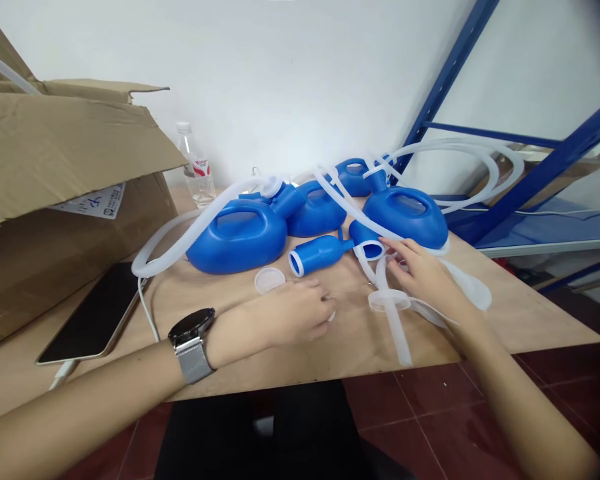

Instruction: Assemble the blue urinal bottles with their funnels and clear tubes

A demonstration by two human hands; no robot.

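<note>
My left hand (297,310) has its fingers curled low above the front of the table. A bit of something whitish shows at its fingertips, too hidden to name. Beside that wrist lies a round translucent cap (270,281). My right hand (423,273) has its fingers bent around a translucent plastic strip (396,330), close to the white-rimmed mouth of a blue piece (365,235). A translucent ring-like lid (389,300) sits around the strip, below the fingers. Between the hands lies a blue spouted cylinder (320,255) with a white rim.
Several blue handled jugs (237,237) stand along the back with a pale ribbed hose (200,223) looping over them. At left are a cardboard box (70,150), a charging tablet (97,313) and a water bottle (197,170). A blue metal rack (445,73) rises at right.
</note>
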